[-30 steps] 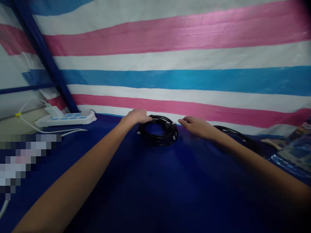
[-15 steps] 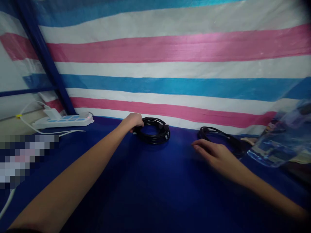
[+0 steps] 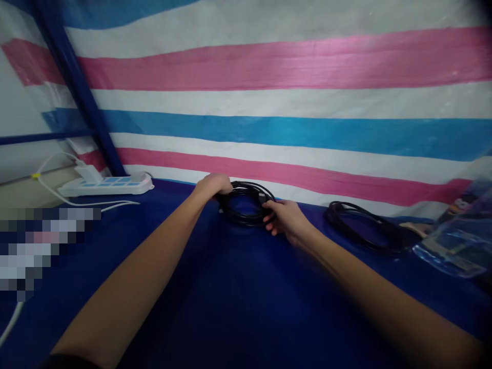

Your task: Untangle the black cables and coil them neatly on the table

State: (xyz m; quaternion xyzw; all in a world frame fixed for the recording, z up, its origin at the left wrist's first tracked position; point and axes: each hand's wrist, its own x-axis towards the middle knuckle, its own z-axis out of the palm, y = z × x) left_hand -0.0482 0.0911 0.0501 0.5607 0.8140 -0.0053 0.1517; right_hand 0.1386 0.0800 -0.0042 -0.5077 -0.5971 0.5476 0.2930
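Observation:
A coiled black cable [image 3: 246, 222] rests on the dark blue surface [image 3: 230, 297], close to the striped sheet behind. My left hand [image 3: 216, 185] is closed on the left side of the coil, its fingertips partly hidden. At the coil's right side, my right hand [image 3: 286, 215] has its thumb on top and its fingers curled around the loops. A grey-tipped connector [image 3: 262, 198] shows just beside my right thumb. Farther right, a second black cable coil [image 3: 357, 238] lies apart from both hands.
A white power strip [image 3: 111, 187] with a plugged-in white adapter stands at the back left. A clear plastic bag [image 3: 453, 251] lies at the right. The striped sheet [image 3: 269, 133] hangs along the back, beside a blue metal post [image 3: 73, 87].
My right hand has moved left from near the second coil and taken hold of the first coil's right side. My left hand stays on the coil. The view has shifted slightly.

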